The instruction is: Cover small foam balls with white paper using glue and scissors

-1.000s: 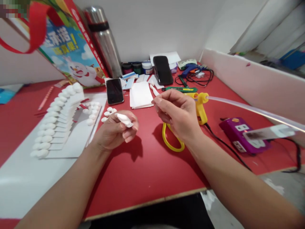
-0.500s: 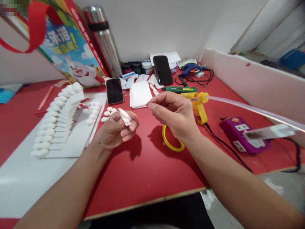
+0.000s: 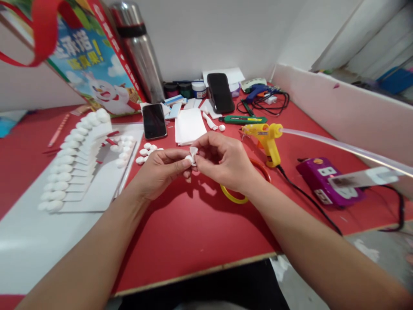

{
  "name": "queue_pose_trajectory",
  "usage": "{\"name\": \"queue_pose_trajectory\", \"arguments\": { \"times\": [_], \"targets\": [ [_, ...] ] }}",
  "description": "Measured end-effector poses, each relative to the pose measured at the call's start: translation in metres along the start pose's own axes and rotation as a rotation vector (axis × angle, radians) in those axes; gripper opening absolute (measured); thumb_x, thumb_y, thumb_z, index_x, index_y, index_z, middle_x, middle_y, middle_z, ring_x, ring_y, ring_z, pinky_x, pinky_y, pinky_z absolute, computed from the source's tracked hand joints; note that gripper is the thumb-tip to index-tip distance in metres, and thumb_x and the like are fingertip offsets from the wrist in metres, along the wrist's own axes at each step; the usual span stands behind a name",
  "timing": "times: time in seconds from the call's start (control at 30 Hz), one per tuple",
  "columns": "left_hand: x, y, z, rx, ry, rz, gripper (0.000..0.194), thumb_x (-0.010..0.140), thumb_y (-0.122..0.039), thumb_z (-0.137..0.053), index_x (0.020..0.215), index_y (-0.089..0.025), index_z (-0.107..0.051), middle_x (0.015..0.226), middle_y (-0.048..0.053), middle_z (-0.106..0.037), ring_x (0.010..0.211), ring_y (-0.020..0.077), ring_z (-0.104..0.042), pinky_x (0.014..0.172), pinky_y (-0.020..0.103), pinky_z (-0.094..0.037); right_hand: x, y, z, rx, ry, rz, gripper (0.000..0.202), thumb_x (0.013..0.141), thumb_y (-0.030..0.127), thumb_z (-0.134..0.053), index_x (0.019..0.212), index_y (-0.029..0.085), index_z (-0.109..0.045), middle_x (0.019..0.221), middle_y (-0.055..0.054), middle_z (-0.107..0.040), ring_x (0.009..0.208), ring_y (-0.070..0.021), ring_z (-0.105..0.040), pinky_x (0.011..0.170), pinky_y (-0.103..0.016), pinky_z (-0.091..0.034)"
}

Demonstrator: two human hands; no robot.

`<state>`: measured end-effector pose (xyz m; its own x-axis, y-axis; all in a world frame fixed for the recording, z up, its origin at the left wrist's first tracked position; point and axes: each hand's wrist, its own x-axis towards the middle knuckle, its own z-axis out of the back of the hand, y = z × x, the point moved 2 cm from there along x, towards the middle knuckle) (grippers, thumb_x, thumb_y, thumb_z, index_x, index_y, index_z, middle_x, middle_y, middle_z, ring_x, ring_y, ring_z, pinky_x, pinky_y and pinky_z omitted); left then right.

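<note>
Over the middle of the red table, my left hand (image 3: 161, 172) and my right hand (image 3: 224, 161) meet around a small white clay-like piece (image 3: 193, 151). Thumbs and fingertips of both hands are closed on it; its upper end flares out and the rest is partly hidden. Behind my left hand lie several small white oval pieces (image 3: 147, 149). Under my right wrist is a yellow and red ring (image 3: 234, 197), partly covered. Just beyond my right hand rest a twisted white piece (image 3: 210, 121) and a small white lump (image 3: 222, 128).
At the left, a stepped white model (image 3: 82, 161) edged with white ovals stands on a board. A phone (image 3: 155, 121), white cards (image 3: 190, 126), a black device (image 3: 220, 92) and a green cutter (image 3: 243, 119) lie behind. A yellow glue gun (image 3: 269, 142) and purple power box (image 3: 329, 183) are right.
My right hand has moved left to my left hand and now grips the white piece too. My left hand has shifted slightly right. A small white lump now shows near the cutter.
</note>
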<state>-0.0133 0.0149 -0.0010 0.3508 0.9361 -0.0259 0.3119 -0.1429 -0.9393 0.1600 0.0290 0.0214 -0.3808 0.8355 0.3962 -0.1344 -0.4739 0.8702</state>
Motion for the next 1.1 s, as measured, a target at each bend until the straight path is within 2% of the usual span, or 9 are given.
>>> {"name": "queue_pose_trajectory", "arguments": {
  "times": [0.2,0.33,0.6,0.73,0.9,1.1],
  "targets": [
    [-0.002,0.0,0.002,0.128,-0.071,-0.009,0.016,0.077,-0.024,-0.086,0.092,-0.019,-0.083,0.074,0.003,-0.075,0.059,0.0105,-0.064,0.062,0.023,-0.055,0.0,-0.002,0.0,-0.058,-0.005,-0.019,0.007,0.08,0.018,-0.064,0.086,0.018,-0.061,0.073,0.0,-0.062,0.064,-0.0118,-0.055,0.059,-0.026,-0.043],
    [-0.004,0.0,0.002,0.207,-0.094,0.002,0.018,0.078,-0.026,-0.084,0.094,-0.019,-0.083,0.071,0.003,-0.073,0.06,0.0131,-0.064,0.058,0.024,-0.055,0.001,-0.003,0.001,-0.118,-0.014,0.004,0.005,0.08,0.017,-0.064,0.082,0.018,-0.06,0.073,0.001,-0.062,0.062,-0.011,-0.054,0.058,-0.026,-0.041],
    [-0.004,-0.007,-0.001,0.339,-0.141,-0.066,0.02,0.079,-0.029,-0.084,0.095,-0.018,-0.083,0.073,0.004,-0.074,0.062,0.0129,-0.064,0.064,0.025,-0.055,0.005,-0.014,-0.001,0.096,-0.082,-0.177,0.01,0.08,0.023,-0.069,0.075,0.017,-0.062,0.07,0.0,-0.065,0.06,-0.0112,-0.055,0.055,-0.025,-0.042],
    [-0.004,-0.006,0.0,0.332,-0.172,-0.036,0.021,0.078,-0.031,-0.085,0.093,-0.017,-0.082,0.074,0.004,-0.075,0.061,0.0124,-0.063,0.062,0.024,-0.053,0.006,-0.01,0.003,0.062,-0.037,-0.154,0.009,0.082,0.024,-0.069,0.083,0.016,-0.066,0.07,0.0,-0.065,0.057,-0.0105,-0.054,0.051,-0.024,-0.04],
    [-0.004,-0.004,0.002,0.317,-0.146,-0.016,0.022,0.078,-0.033,-0.084,0.094,-0.018,-0.082,0.077,0.004,-0.075,0.062,0.0127,-0.063,0.061,0.024,-0.052,0.006,-0.007,0.009,0.028,0.077,-0.18,0.018,0.079,0.024,-0.072,0.094,0.016,-0.064,0.084,-0.003,-0.07,0.06,-0.012,-0.06,0.051,-0.025,-0.044],
    [-0.004,-0.005,0.002,0.438,-0.166,-0.051,0.022,0.077,-0.034,-0.085,0.092,-0.018,-0.083,0.079,0.006,-0.076,0.063,0.0136,-0.062,0.063,0.025,-0.051,0.003,-0.011,0.006,-0.09,0.071,-0.115,0.012,0.083,0.026,-0.07,0.089,0.018,-0.062,0.069,0.0,-0.067,0.053,-0.0111,-0.058,0.047,-0.023,-0.039]
  ]
}}
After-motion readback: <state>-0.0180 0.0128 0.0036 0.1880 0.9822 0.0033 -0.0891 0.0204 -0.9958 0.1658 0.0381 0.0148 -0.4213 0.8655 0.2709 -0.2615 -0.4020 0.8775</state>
